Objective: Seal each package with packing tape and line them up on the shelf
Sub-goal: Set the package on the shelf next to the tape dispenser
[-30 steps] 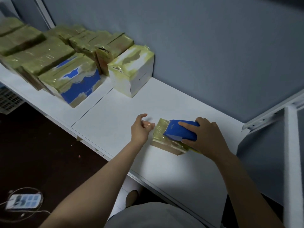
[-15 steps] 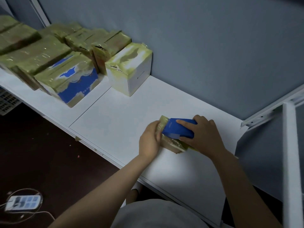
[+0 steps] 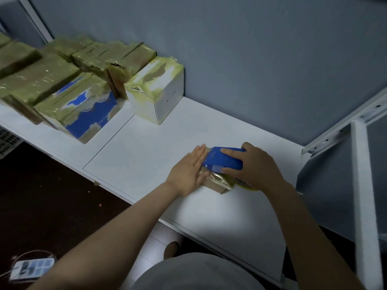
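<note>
A small brown package (image 3: 217, 181) wrapped in yellowish tape lies on the white shelf (image 3: 150, 155). My right hand (image 3: 255, 166) grips a blue tape dispenser (image 3: 224, 161) that sits on top of the package. My left hand (image 3: 188, 170) lies flat with straight fingers against the package's left side. A strip of yellow tape (image 3: 249, 186) shows under my right wrist. Most of the package is hidden by the dispenser and my hands.
Several taped packages line the shelf's left end, among them a white box (image 3: 157, 95) and a blue-and-white box (image 3: 83, 109). A grey wall stands behind. A white metal shelf post (image 3: 364, 195) rises at the right. A power strip (image 3: 31, 267) lies on the dark floor.
My left hand moved right from beside the package, touched it, and now lies flat against its left side. The dispenser and my right hand stayed on top.
</note>
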